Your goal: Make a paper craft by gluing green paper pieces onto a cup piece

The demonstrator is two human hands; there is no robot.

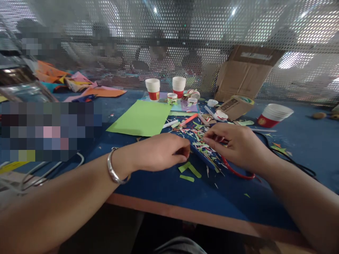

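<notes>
My left hand (169,151), with a silver bangle at the wrist, hovers at the left edge of a heap of paper scraps (197,137). Its fingers curl together, and anything between them is too small to make out. My right hand (230,143) is over the right side of the heap, thumb near the curled fingers; whether it pinches a scrap is unclear. Beneath it runs a red curved handle or band (237,173). A long blue object (203,157) lies between the hands. Green strips (190,169) rest in front, and a green sheet (141,118) lies behind my left hand.
Stacked paper cups (153,89) stand at the back, with another stack (274,115) tipped at the right. A cardboard box (242,76) leans on the mesh. Coloured paper (106,91) is at the back left; a black cord (291,162) lies right. The table edge (169,211) is near me.
</notes>
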